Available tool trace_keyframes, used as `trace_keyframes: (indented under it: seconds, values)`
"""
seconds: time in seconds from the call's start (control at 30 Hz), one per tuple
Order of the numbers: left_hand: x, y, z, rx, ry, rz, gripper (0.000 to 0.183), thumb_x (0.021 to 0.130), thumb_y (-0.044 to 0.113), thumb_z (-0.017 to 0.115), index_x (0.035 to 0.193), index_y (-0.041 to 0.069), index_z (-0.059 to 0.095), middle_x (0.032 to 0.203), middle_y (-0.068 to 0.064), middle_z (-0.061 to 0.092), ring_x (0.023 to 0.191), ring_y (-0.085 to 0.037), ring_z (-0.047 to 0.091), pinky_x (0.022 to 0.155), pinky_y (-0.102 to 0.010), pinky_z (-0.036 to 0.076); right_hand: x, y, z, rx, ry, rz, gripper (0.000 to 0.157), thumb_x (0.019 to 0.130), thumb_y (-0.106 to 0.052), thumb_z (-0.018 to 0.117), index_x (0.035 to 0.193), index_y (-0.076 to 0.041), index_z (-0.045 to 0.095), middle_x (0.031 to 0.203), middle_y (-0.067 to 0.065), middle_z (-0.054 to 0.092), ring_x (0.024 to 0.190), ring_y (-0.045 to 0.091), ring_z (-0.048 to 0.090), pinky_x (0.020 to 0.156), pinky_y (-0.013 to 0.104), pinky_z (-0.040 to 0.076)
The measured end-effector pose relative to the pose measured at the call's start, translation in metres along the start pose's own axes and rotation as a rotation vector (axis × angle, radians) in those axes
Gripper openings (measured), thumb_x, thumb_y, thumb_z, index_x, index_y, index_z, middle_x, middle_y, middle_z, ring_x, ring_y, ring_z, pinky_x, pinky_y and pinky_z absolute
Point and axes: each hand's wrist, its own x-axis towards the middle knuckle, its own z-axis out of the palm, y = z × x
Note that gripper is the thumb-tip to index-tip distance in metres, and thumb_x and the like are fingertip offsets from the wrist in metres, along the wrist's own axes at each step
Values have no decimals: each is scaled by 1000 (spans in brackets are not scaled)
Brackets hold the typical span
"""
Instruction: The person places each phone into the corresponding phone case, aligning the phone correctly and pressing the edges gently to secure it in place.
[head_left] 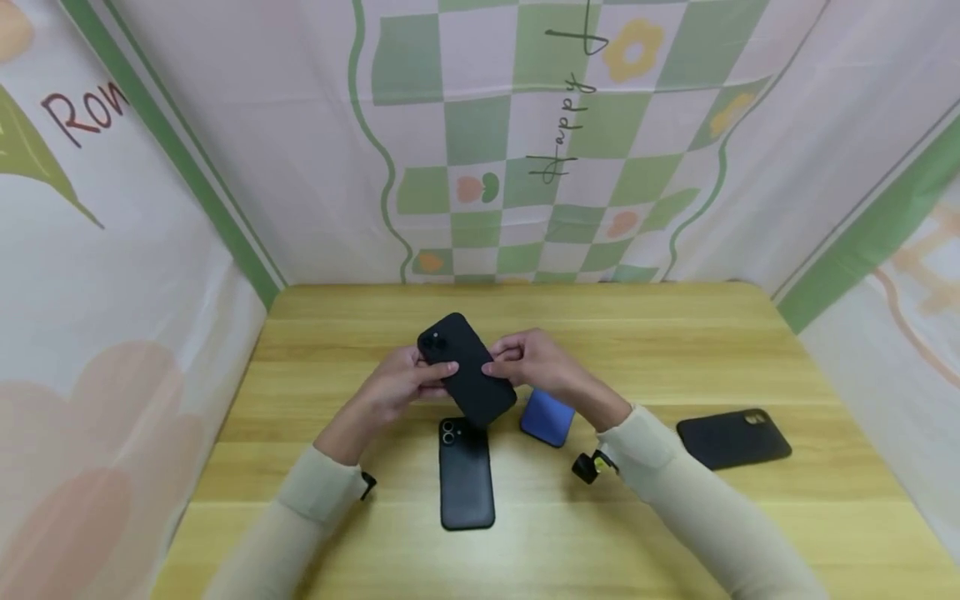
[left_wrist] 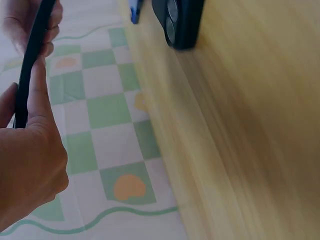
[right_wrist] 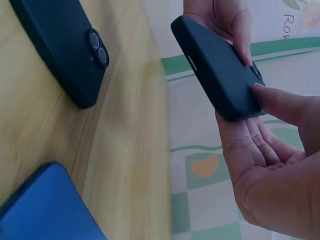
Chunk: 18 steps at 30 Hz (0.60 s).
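Both hands hold a black phone (head_left: 468, 367) in a dark case, tilted above the table with its camera corner up at the far left. My left hand (head_left: 393, 383) pinches its left edge, thumb flat on the back and fingers underneath. On the opposite edge, my right hand (head_left: 543, 367) pinches it between thumb and fingers, as the right wrist view also shows. The side facing down is hidden in the head view. Just below lies a second black phone (head_left: 467, 487) with two ringed camera lenses. A blue phone-shaped item (head_left: 547, 418) sits partly under the right hand.
A black phone case (head_left: 735, 439) with a camera cutout lies at the right of the wooden table (head_left: 337, 533). Patterned cloth (head_left: 480, 133) hangs behind the far edge and on both sides. Small black wrist devices (head_left: 585, 468) hang under the sleeves.
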Motion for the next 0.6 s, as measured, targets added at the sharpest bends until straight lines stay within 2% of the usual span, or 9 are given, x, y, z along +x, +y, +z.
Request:
trace_keyframes:
  seconds: [0.17, 0.27, 0.4, 0.6]
  values:
    - [12, 4, -9, 34, 94, 0, 35, 102, 9, 71, 131, -9, 67, 122, -19, 75, 96, -19, 77, 90, -34, 63, 10, 3, 9, 104, 38, 27, 20, 99, -6, 74, 116, 4, 73, 94, 10, 78, 86, 24, 78, 79, 40, 66]
    - [20, 5, -14, 51, 136, -5, 37, 102, 9, 72, 134, -8, 67, 126, -21, 74, 97, -18, 77, 89, -33, 63, 19, 8, 15, 130, 73, 42, 19, 98, -5, 75, 114, 5, 70, 92, 8, 78, 86, 22, 78, 80, 40, 66]
    - [30, 6, -22, 98, 136, -12, 37, 103, 9, 70, 135, -10, 65, 125, -22, 73, 97, -17, 76, 89, -33, 63, 31, 15, 21, 116, 112, 62, 17, 97, -5, 77, 110, 4, 71, 95, 9, 79, 85, 20, 77, 81, 42, 66]
    - [41, 7, -37, 210, 91, -32, 37, 104, 9, 68, 136, -11, 64, 122, -20, 75, 95, -17, 74, 89, -31, 63, 45, 21, 28, 125, 104, 101, 13, 95, -1, 77, 104, 3, 70, 102, 17, 80, 84, 20, 77, 87, 49, 64]
